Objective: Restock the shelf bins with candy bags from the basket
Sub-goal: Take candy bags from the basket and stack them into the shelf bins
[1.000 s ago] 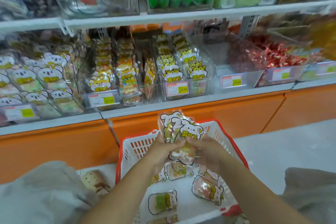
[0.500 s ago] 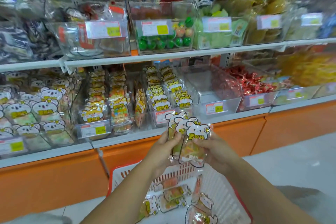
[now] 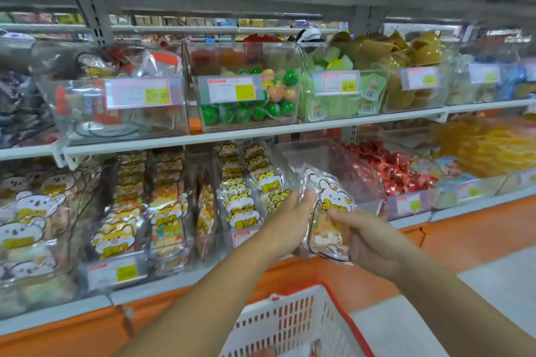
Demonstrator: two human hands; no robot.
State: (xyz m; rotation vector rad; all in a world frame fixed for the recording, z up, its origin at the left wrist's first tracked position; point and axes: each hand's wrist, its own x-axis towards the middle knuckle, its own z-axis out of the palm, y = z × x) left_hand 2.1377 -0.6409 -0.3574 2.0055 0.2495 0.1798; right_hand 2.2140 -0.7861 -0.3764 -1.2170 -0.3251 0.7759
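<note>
While two bare arms reach up from the bottom edge, white shop shelving fills the background. At far left on the lower shelf, clear packets printed with white koala faces (image 3: pixel 29 211) are stacked in a clear bin. Just to their right, packets with yellow cat faces (image 3: pixel 127 206) stand upright in narrow clear bins. Above, on the upper shelf, a clear plastic bin of green and pink ball sweets (image 3: pixel 269 98) carries a pink-and-yellow price tag (image 3: pixel 232 89) (its print is too blurred to read).

Near the centre, the left hand (image 3: pixel 285 226) lies with its fingers nearly straight against the left edge of a small stack of clear candy bags (image 3: pixel 327 211), each showing a white cartoon animal and a yellow label. Its thumb is hidden. The right hand (image 3: pixel 368 240) grips the stack's right side, thumb pressed on the front, fingers curled behind. The candy bags are held upright between both hands, in front of a mostly bare clear plastic shelf bin (image 3: pixel 327 159) on the lower shelf and well above the red-and-white slotted plastic basket (image 3: pixel 290 324) at the bottom.

Further right, a clear bin holds red foil-wrapped sweets (image 3: pixel 400 171), then a heap of yellow sweets (image 3: pixel 487 145). An orange base panel (image 3: pixel 464 235) runs beneath the shelves.
</note>
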